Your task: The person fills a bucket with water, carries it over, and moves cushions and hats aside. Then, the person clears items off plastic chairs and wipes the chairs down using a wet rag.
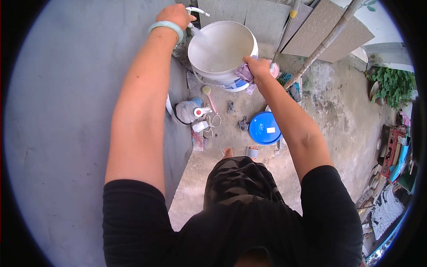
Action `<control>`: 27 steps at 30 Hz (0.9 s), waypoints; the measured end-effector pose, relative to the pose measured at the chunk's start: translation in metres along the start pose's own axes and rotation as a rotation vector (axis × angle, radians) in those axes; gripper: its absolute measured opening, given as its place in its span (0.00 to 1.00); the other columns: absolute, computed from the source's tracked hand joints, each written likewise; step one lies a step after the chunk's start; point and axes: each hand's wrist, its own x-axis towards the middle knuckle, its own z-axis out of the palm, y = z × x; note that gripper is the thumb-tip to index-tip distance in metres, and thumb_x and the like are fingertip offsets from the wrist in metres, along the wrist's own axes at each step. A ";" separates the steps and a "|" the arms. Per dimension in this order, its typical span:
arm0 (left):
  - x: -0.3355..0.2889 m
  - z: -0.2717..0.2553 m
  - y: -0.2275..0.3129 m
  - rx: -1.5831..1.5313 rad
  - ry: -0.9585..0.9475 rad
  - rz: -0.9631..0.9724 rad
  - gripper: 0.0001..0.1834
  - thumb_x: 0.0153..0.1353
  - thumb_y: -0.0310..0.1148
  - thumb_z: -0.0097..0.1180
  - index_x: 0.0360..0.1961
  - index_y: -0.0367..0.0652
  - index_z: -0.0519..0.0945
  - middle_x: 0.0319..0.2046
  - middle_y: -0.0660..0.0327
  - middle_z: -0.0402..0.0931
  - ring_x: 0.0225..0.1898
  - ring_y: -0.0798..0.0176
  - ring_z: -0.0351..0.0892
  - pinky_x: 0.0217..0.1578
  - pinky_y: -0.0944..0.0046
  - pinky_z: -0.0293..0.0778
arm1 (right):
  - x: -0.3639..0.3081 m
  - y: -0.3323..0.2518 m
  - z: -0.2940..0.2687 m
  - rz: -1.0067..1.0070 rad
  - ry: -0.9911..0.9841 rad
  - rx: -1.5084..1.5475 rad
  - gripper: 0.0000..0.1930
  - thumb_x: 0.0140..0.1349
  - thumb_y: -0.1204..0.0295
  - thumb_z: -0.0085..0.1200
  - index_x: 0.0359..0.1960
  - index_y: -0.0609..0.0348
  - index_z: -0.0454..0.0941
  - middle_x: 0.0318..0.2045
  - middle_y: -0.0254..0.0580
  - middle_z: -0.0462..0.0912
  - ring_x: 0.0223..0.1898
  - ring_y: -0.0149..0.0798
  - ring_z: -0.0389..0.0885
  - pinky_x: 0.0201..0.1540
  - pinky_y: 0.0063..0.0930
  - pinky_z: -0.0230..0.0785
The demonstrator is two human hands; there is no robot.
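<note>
My left hand [175, 17], with a pale green bangle at its wrist, is closed on a white tap [198, 11] by the wall. From below that hand, water [200, 34] sprays into a large white bucket [202, 67]. The bucket stands tilted, and its mouth faces me. At the bucket's right rim my right hand [258, 69] is closed around a crumpled light purple cloth [244, 72], which lies against the outer wall. The fingertips of the right hand are partly hidden.
Nearer me are a green-and-pink brush [209, 95], a bagged spray bottle [189, 111], a white bottle [200, 126] and a round blue lid [262, 129]. Two poles [324, 44] lean at the right of the bucket. A grey wall [80, 111] runs along my left.
</note>
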 end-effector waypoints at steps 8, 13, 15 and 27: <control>-0.002 0.000 -0.001 0.092 -0.004 -0.002 0.21 0.54 0.49 0.55 0.37 0.41 0.78 0.35 0.50 0.78 0.40 0.47 0.76 0.41 0.52 0.70 | -0.014 -0.007 -0.003 0.029 -0.028 0.067 0.22 0.41 0.69 0.60 0.30 0.82 0.73 0.29 0.52 0.79 0.27 0.37 0.79 0.27 0.33 0.71; -0.002 0.000 -0.002 0.079 0.044 0.055 0.22 0.54 0.49 0.55 0.37 0.39 0.78 0.35 0.50 0.78 0.40 0.48 0.76 0.41 0.53 0.70 | -0.005 0.000 -0.003 0.020 -0.011 0.067 0.22 0.41 0.69 0.60 0.31 0.82 0.73 0.29 0.52 0.79 0.27 0.37 0.79 0.26 0.32 0.71; -0.003 -0.003 0.001 0.089 0.051 0.059 0.21 0.54 0.49 0.55 0.36 0.39 0.78 0.35 0.50 0.78 0.40 0.48 0.76 0.41 0.53 0.70 | -0.001 0.003 -0.003 0.019 -0.005 0.080 0.22 0.41 0.69 0.60 0.30 0.82 0.73 0.28 0.52 0.78 0.26 0.37 0.79 0.26 0.32 0.71; -0.006 -0.006 0.002 -0.009 0.091 0.056 0.17 0.51 0.44 0.59 0.29 0.37 0.82 0.30 0.46 0.78 0.37 0.48 0.78 0.39 0.53 0.73 | -0.008 0.009 0.001 0.048 -0.020 0.140 0.20 0.42 0.71 0.58 0.28 0.83 0.72 0.27 0.51 0.78 0.25 0.37 0.78 0.25 0.31 0.71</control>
